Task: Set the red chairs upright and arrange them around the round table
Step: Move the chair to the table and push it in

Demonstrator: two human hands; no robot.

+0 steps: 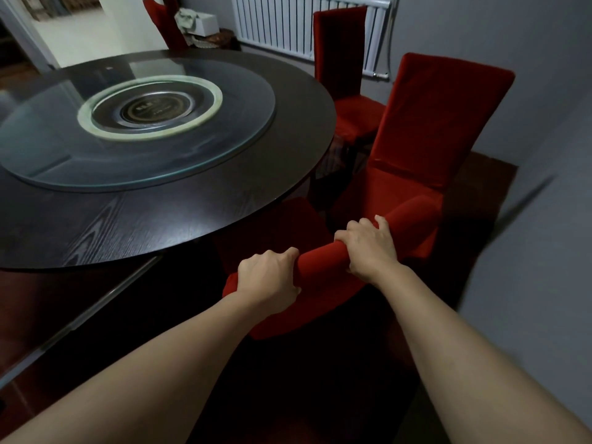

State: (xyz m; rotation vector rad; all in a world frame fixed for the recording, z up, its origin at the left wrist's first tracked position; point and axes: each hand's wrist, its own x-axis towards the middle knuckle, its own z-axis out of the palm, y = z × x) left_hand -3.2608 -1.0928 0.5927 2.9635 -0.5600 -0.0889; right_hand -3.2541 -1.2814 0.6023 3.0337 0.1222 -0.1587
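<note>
Both hands (317, 261) grip chair top rail (320, 259), just beside table edge (224, 232).

We find both hands on the top rail of the near chair (320, 261): left hand (267, 280) toward the tabletop (160, 213), right hand (371, 248) toward the wall. Beyond the right hand stands a second chair (426, 123); behind it, a third chair (339, 56) before the radiator (288, 24). Left of the left hand, the turntable (134, 123) lies on the tabletop; a fourth chair (160, 17) stands behind it.
</note>
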